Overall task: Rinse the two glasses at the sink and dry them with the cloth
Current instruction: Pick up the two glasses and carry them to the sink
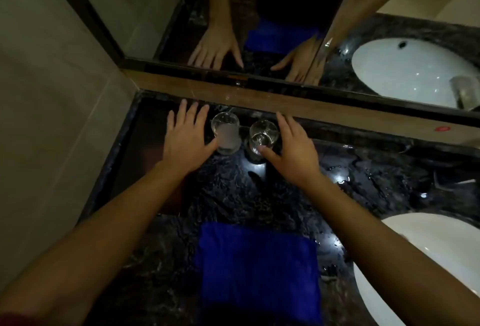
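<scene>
Two clear glasses stand upright side by side at the back of the dark marble counter (233,196): the left glass (225,132) and the right glass (262,135). My left hand (185,141) is flat and open just left of the left glass, its thumb touching the glass's side. My right hand (292,148) is open just right of the right glass, thumb against its base. Neither hand holds a glass. A folded blue cloth (257,271) lies on the counter close to me, between my forearms.
A white sink basin (426,260) is set into the counter at the lower right. A mirror (259,14) runs along the back above a brown ledge (285,100). A tiled wall (52,118) bounds the counter on the left. Wet patches glint right of the glasses.
</scene>
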`<state>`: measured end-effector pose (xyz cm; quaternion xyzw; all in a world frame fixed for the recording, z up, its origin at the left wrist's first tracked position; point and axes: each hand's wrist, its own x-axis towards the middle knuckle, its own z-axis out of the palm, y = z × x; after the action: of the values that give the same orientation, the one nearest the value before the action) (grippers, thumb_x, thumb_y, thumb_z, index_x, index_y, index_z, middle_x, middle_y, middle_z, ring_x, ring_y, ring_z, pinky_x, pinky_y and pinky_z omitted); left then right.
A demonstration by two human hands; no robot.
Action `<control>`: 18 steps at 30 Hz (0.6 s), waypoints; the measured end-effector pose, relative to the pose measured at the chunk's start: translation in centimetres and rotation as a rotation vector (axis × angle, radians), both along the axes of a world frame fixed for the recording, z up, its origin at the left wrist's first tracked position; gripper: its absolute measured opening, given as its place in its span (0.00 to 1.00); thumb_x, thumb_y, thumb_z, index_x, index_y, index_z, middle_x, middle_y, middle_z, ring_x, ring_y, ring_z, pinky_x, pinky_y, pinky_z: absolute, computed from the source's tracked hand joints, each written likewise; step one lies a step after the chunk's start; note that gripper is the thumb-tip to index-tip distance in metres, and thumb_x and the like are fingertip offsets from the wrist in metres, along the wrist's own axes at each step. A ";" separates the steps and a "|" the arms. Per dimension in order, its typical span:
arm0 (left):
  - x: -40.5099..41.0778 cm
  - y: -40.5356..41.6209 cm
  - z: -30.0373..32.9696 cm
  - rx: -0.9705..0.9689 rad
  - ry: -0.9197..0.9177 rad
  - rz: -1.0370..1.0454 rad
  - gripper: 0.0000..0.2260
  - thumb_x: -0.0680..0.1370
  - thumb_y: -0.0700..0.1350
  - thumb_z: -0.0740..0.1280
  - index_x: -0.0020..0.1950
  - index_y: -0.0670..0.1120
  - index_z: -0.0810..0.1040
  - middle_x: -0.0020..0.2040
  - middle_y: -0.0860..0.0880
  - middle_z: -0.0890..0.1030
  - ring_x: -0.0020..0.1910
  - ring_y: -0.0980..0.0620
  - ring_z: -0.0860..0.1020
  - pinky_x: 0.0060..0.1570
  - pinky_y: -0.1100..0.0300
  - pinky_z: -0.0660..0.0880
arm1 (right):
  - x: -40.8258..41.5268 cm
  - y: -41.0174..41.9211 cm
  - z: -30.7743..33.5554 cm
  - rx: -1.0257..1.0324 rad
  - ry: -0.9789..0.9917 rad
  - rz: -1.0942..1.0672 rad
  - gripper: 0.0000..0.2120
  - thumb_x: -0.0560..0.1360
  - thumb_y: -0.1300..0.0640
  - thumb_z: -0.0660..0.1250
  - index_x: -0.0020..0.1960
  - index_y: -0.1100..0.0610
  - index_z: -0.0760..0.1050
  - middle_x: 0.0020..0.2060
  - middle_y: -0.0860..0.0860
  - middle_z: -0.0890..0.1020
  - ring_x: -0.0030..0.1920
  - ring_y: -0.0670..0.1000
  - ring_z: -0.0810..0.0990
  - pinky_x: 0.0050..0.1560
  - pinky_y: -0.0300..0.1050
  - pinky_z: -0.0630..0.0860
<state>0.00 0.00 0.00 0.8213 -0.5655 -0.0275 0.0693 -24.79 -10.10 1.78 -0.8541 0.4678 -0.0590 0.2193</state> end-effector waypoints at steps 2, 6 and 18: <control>-0.7 -0.6 -0.3 0.000 0.039 -0.003 0.41 0.79 0.64 0.69 0.83 0.44 0.58 0.82 0.41 0.64 0.85 0.40 0.53 0.81 0.39 0.50 | 0.7 -0.2 -0.4 -0.008 -0.016 -0.008 0.47 0.77 0.33 0.67 0.84 0.55 0.51 0.83 0.57 0.59 0.81 0.59 0.59 0.77 0.62 0.65; -2.4 -1.9 -1.3 0.038 0.115 0.045 0.50 0.76 0.73 0.64 0.84 0.40 0.53 0.83 0.41 0.62 0.85 0.42 0.53 0.82 0.39 0.46 | 1.7 -0.3 -1.9 0.044 -0.023 -0.093 0.48 0.75 0.35 0.72 0.83 0.58 0.55 0.81 0.58 0.64 0.78 0.60 0.65 0.75 0.60 0.67; -3.0 -3.3 -2.9 -0.037 0.247 0.144 0.41 0.75 0.64 0.74 0.78 0.41 0.66 0.76 0.39 0.73 0.83 0.39 0.58 0.81 0.37 0.45 | 2.5 -0.7 -3.6 0.078 -0.077 -0.116 0.41 0.74 0.44 0.76 0.80 0.58 0.63 0.73 0.56 0.74 0.71 0.59 0.73 0.65 0.58 0.76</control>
<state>-3.04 -3.32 -2.91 0.8488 -0.4927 -0.1129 0.1551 -22.25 -10.84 -1.78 -0.8136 0.5096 -0.0861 0.2664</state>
